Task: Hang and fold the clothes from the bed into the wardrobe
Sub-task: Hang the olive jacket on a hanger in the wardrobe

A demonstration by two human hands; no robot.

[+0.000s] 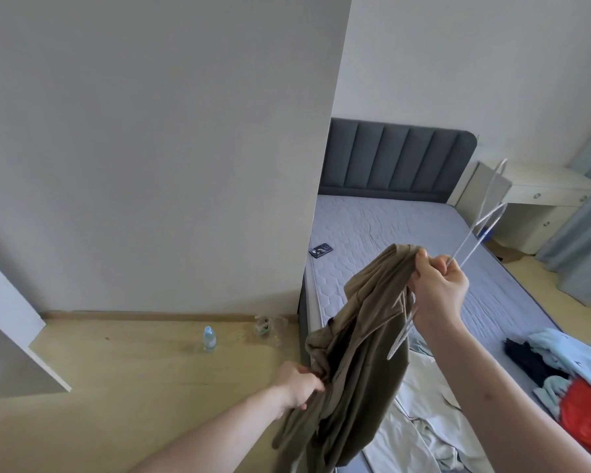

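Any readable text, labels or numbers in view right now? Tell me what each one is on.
None can be read.
Water bottle on the floor: pale label, too small and blurred to read.
Dark card or phone on the mattress: light markings on it, too small to read.
Olive garment held by both hands, and the wire hangers: no print visible.
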